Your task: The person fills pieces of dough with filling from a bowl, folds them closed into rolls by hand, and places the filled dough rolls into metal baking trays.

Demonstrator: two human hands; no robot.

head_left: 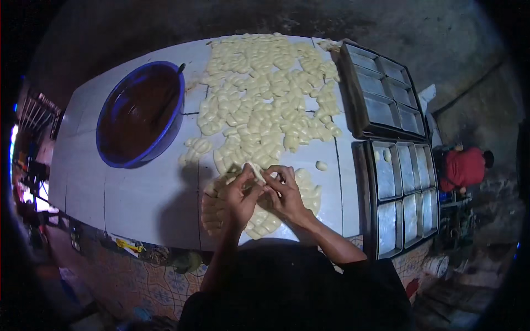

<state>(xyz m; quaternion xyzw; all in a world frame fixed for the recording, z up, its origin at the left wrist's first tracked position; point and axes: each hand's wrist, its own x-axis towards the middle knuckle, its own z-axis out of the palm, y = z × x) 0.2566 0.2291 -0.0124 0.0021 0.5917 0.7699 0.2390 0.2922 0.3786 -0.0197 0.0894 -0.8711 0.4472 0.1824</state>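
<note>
I have the dough piece [255, 170] near the middle of the table's near side, over more dough lumps [259, 116] that spread to the far edge. Open room lies left, toward the blue basin [172, 135]; metal pans [391, 220] line the right edge. The table [149, 193] is white-tiled; beyond it, right, is a person in red [466, 166]. My left hand [241, 198] and right hand [286, 193] pinch the piece, fingers curled narrow

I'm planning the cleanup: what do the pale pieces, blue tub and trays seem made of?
Pale pieces: probably dough, smooth, faintly shiny, with rounded edges.
Tub: likely plastic, blue with a glossy rim.
Trays: apparently metal, with silvery compartments catching light; darker outer walls less certain.
</note>
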